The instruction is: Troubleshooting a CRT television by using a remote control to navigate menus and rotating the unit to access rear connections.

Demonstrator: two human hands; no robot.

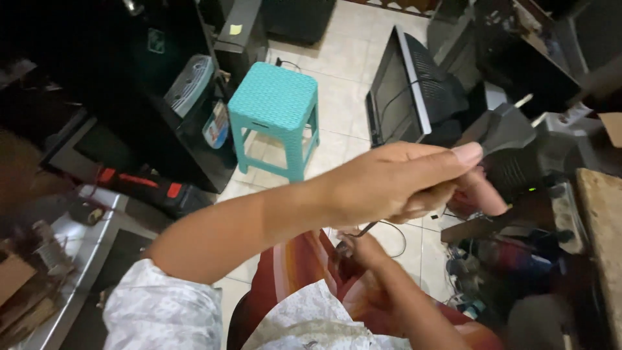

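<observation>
The black power plug (504, 129) hung in mid-air above the tiled floor (343, 71), prongs pointing up-right. My left hand (402, 181) was clenched around its base. My right hand (359, 249) (low, near my lap) pinched its cord (366, 229). A turquoise stool (275, 104) stood beyond.

Pale tiled floor (343, 71), teal plastic stool (275, 107), dark shelving (129, 97)

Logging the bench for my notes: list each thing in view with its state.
Left hand: raised, closed on the plug.
Plug: unplugged, held up, prongs pointing up-right.
Right hand: low by the lap, on the cable.
Cable: slack.
Stool: upright, nothing on it.
Monitor: dark, leaning on the floor.
</observation>
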